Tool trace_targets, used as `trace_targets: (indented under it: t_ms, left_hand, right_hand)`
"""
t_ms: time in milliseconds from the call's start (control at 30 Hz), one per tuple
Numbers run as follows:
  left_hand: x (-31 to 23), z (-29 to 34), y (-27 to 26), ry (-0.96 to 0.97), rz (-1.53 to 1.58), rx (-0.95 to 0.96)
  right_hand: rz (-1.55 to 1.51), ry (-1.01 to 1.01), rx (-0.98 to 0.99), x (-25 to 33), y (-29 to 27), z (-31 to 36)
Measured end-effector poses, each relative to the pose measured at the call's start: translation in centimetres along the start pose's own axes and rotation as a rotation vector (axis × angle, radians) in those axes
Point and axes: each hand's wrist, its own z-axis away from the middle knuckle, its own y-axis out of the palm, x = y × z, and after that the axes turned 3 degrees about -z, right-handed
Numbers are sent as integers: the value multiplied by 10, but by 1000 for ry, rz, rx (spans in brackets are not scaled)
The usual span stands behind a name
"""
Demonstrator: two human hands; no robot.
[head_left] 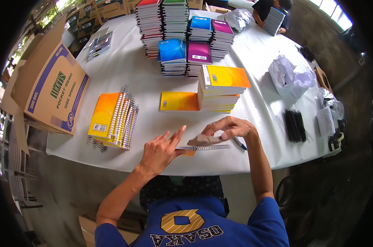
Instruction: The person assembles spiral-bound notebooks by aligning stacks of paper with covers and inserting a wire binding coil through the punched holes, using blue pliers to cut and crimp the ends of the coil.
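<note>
In front of me at the table's near edge is a spiral notebook (209, 147), its wire coil running along the near side. A grey-brown board or back cover (199, 140) is raised and somewhat blurred, and a bit of orange cover shows below the coil. My right hand (231, 128) curls its fingers around the raised board. The fingers of my left hand (159, 153) are stretched out and apart; its thumb touches the notebook's left end. Beyond my hands lies a yellow-orange cover (179, 101), beside a tall stack of yellow-orange notebooks (223, 88).
Coil-bound yellow notebooks (106, 119) are piled at left, near a large cardboard box (56, 88). Stacks of coloured notebooks (172, 51) stand at the back. A blue pen (240, 143), black coils (295, 125) and plastic bags (291, 76) lie right. A person (273, 16) holds a notebook stack far right.
</note>
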Motion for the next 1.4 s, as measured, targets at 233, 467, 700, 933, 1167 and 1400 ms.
trace_targets:
  t_ms: [233,467,700,933,1167,1400]
  left_hand:
    - [2,-5,-3,-13,51,23]
    - [2,-3,-5,-36,54,68]
    - [9,2,-6,-43,34,0]
    - [12,2,-8,-97,147,-5]
    - [24,12,-2,-287,644,-63]
    - [31,20,15,-292,827,-171]
  right_hand:
    - [-103,-77,-12,0,7,0]
    - [-360,-262,-7,-9,13,-4]
    - [-295,-256,26,-4,20,-15]
    - [-112,-203,12,3,17,-23]
    - [-117,-86,-53,5,22,-36]
    - [-22,-79,-58,19,23,-42]
